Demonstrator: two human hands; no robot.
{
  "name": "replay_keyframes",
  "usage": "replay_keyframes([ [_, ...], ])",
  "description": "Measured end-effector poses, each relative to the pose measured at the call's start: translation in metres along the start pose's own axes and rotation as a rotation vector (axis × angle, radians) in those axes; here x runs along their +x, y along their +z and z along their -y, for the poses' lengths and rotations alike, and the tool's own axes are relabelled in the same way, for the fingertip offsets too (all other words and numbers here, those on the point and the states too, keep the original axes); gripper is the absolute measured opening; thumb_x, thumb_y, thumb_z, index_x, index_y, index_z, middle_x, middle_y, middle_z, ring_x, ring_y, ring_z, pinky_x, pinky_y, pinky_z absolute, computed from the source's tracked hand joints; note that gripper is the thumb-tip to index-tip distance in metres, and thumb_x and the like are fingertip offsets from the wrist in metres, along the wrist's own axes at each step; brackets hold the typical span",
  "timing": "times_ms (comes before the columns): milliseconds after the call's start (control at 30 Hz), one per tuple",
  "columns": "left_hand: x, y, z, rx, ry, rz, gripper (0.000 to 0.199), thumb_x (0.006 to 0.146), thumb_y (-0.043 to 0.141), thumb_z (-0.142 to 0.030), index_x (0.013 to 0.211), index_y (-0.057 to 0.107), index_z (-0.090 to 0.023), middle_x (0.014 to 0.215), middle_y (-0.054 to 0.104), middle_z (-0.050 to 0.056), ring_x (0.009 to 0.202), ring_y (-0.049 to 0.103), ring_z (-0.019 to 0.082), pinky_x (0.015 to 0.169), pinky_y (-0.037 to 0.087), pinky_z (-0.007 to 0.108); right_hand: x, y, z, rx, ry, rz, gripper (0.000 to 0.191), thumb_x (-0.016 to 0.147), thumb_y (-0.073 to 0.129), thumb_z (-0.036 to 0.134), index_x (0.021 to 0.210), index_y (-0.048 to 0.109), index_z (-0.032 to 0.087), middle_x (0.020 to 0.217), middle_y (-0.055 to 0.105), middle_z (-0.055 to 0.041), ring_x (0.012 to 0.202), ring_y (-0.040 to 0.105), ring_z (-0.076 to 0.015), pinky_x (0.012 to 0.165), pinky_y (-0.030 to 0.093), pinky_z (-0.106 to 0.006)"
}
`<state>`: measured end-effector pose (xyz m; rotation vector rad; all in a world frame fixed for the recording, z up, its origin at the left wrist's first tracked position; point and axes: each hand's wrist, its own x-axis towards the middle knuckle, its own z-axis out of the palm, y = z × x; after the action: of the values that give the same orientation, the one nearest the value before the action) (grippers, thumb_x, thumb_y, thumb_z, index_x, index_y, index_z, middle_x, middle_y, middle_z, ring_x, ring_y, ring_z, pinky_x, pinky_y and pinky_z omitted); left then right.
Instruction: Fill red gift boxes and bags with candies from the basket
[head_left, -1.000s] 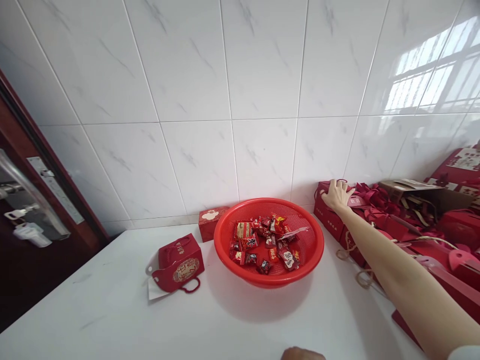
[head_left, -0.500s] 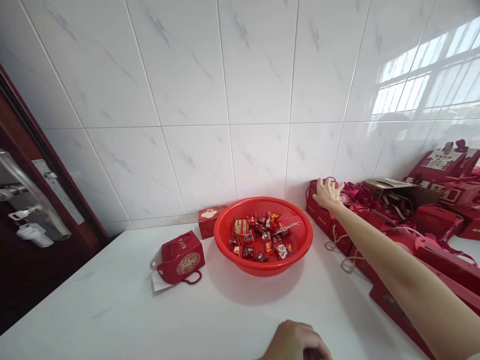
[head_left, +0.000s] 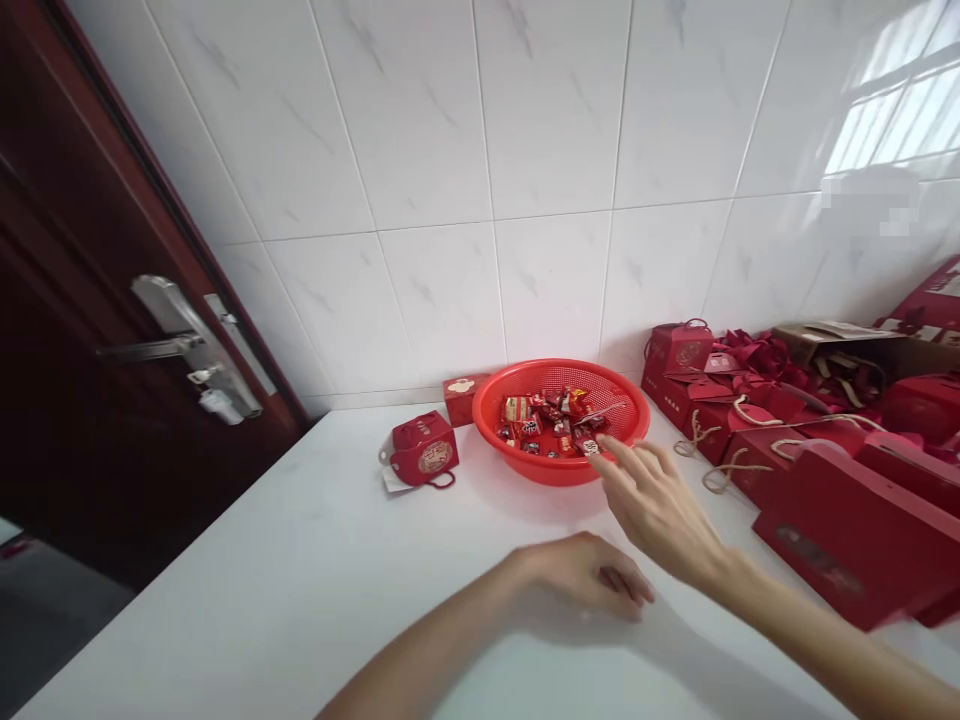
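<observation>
right hand near candies | wrapper characters: probably Chinese, blurred

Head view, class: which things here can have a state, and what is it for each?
Basket, upright, holding candies
Candies, wrapped
Handled box, open or shut unclear
Carton, open-topped
Door, open
Key, in the door
Left hand, loosely curled
Right hand, fingers spread

The right hand leaves the red boxes for right of centre; the left hand extends farther up from the bottom edge.
</observation>
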<state>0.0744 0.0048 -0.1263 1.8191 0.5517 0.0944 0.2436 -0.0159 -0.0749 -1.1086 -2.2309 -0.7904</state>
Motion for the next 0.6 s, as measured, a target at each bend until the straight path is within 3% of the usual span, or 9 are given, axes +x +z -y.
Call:
replay_keyframes([
  [67,-0.016,-0.027,-0.016,0.127,-0.08,0.072,0.036,0.078,0.072,-0.03,0.112,0.074,-0.022,0.102,0.076,0.004,0.098,0.071,0.024,0.09,0.054,0.035,-0.029,0.002,0.017,0.005,0.0,0.054,0.038,0.091,0.037,0.002,0.121,0.057,0.014,0.129,0.063,-0.0217,0.109,0.061,-0.0274,0.099,0.038,-0.045],
  [133,-0.038,-0.051,-0.037,0.285,-0.151,0.054,0.035,0.079,0.07,-0.03,0.113,0.074,-0.021,0.102,0.077,0.006,0.095,0.072,0.025,0.087,0.055,0.037,-0.049,0.007,0.027,-0.015,0.052,0.117,0.041,0.089,0.037,0.0,0.121,0.057,0.014,0.13,0.063,-0.0221,0.102,0.064,-0.0264,0.094,0.039,-0.044],
  [200,-0.065,-0.072,-0.058,0.305,-0.096,-0.163,0.036,0.081,0.069,-0.036,0.113,0.073,-0.021,0.111,0.076,0.006,0.104,0.069,0.026,0.091,0.054,0.037,-0.06,0.014,0.032,-0.03,0.096,0.18,0.042,0.088,0.038,0.0,0.122,0.057,0.014,0.132,0.062,-0.0217,0.096,0.064,-0.0248,0.091,0.04,-0.042],
  [267,-0.093,-0.09,-0.072,0.26,-0.083,-0.455,0.041,0.082,0.067,-0.047,0.115,0.072,-0.022,0.112,0.075,0.005,0.108,0.068,0.026,0.095,0.053,0.037,-0.067,0.019,0.033,-0.019,0.127,0.236,0.04,0.089,0.04,0.002,0.122,0.058,0.015,0.133,0.062,-0.0204,0.096,0.064,-0.0242,0.092,0.039,-0.041],
  [367,-0.13,-0.115,-0.076,0.283,-0.132,-0.882,0.049,0.076,0.069,-0.053,0.113,0.07,-0.02,0.117,0.073,0.006,0.111,0.066,0.028,0.098,0.052,0.038,-0.072,0.025,0.033,0.02,0.169,0.294,0.036,0.091,0.042,0.005,0.122,0.059,0.014,0.133,0.062,-0.0189,0.095,0.062,-0.0242,0.092,0.037,-0.04],
  [433,-0.148,-0.127,-0.07,0.385,-0.27,-1.135,0.05,0.079,0.063,-0.05,0.119,0.067,-0.02,0.125,0.07,0.007,0.112,0.065,0.03,0.099,0.052,0.042,-0.074,0.026,0.033,0.051,0.185,0.319,0.033,0.092,0.043,0.005,0.119,0.06,0.013,0.133,0.061,-0.0186,0.096,0.06,-0.025,0.092,0.036,-0.04],
  [500,-0.159,-0.137,-0.062,0.54,-0.47,-1.263,0.049,0.081,0.06,-0.045,0.122,0.067,-0.019,0.13,0.066,0.009,0.112,0.064,0.032,0.102,0.049,0.046,-0.075,0.027,0.034,0.086,0.195,0.343,0.027,0.092,0.045,0.006,0.112,0.062,0.013,0.126,0.064,-0.0171,0.094,0.058,-0.0253,0.09,0.035,-0.039],
  [600,-0.166,-0.146,-0.049,0.617,-0.684,-1.235,0.056,0.081,0.058,-0.046,0.128,0.064,-0.017,0.13,0.065,0.013,0.113,0.063,0.035,0.101,0.048,0.048,-0.075,0.027,0.037,0.138,0.211,0.396,0.018,0.091,0.05,0.007,0.101,0.063,0.015,0.108,0.066,-0.0129,0.087,0.053,-0.0248,0.083,0.034,-0.037],
])
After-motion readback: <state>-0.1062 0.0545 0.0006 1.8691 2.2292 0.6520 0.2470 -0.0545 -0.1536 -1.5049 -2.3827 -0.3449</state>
